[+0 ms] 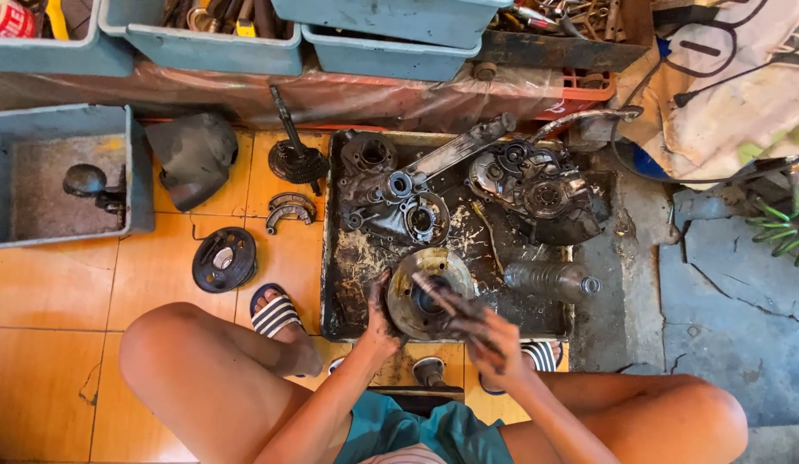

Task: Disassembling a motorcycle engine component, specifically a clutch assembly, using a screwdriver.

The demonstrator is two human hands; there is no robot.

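1. Greasy metal tray (344,292) on the orange tiled floor (56,292), person squatting at its near edge with both knees spread wide.
2. Left hand (381,320) is black with oil and clamped on the left rim of a round metal hub (414,302), which is propped up at the near side of the tray, about the middle.
3. Right hand (494,339) is closed around a dark, grimy brush (442,296) whose tip is pressed into the hub's centre hole. Bristles are blurred, so I can't make out much detail there.
4. Just right of the hub there's a clear plastic bottle (550,279) lying on its side in the tray, cap pointing right.
5. Far side of the tray: an engine case (533,185) on the right, and a smaller casing with a bearing ring (423,216) near the middle.
6. On the floor left of the tray: a pair of brake shoes (289,208), a black round plate (224,259), and a sprocket on a shaft (295,155) farther back.
7. Striped sandal (275,314) on the left foot, right next to the tray's near left corner.
8. Blue plastic bins (210,43) full of tools run along the far edge, and another blue bin (64,172) sits far left.
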